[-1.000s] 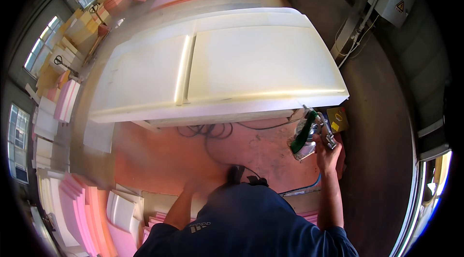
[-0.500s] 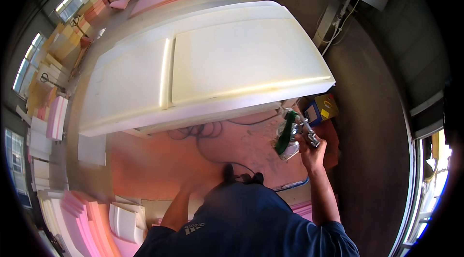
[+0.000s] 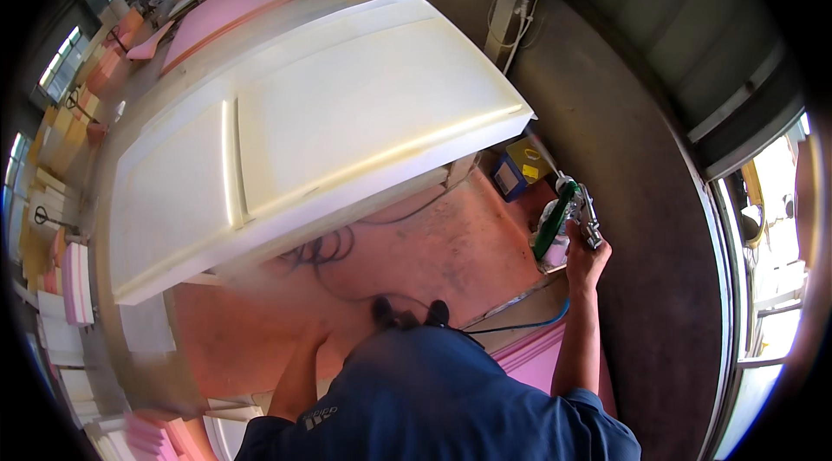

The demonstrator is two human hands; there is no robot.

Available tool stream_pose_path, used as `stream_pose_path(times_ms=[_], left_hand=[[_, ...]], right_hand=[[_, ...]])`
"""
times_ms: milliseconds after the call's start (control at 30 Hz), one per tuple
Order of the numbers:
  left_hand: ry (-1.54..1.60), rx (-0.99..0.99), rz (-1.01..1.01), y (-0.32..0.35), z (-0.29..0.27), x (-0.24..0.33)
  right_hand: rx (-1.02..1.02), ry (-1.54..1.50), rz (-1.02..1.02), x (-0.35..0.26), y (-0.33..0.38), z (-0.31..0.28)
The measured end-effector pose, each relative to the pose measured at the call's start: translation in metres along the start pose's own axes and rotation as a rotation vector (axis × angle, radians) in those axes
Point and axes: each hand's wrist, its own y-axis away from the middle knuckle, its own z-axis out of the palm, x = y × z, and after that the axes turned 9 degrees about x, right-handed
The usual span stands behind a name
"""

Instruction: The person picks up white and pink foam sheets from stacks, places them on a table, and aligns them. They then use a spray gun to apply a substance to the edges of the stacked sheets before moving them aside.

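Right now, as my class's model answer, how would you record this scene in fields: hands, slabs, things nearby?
Right hand: gripping a metal spray gun with a green part
Left hand: blurred; grip unclear
Pale slabs: two, side by side, narrow gap between
Under them: larger white slab
Nearby: blue-and-yellow box, blue hose
Floor: reddish sheet

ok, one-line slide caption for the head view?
Right hand holding a spray gun off the right end of the white foam slabs.
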Motion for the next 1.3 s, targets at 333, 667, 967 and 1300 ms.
stream_pose_path(times_ms=[333,667,967,1300], left_hand=[[-0.162,0.135,-0.088,0.058,-0.001,0.031],[-0.324,0.023,-0.069,0.110,-0.013,0.092],[-0.124,-0.048,-0.112,0.062,0.015,0.059],[-0.164,-0.190,-0.078,0.025,0.039,0.100]], right_hand=[[-0.612,-0.181,0.029,-0.052,0.056,0.031],[-0.791,-0.116,-0.154,-0.075,0.084,0.047],[-0.226,-0.085,-0.005,0.008,0.007,-0.015],[-0.159,0.005,0.127,0.006,-0.030,-0.079]])
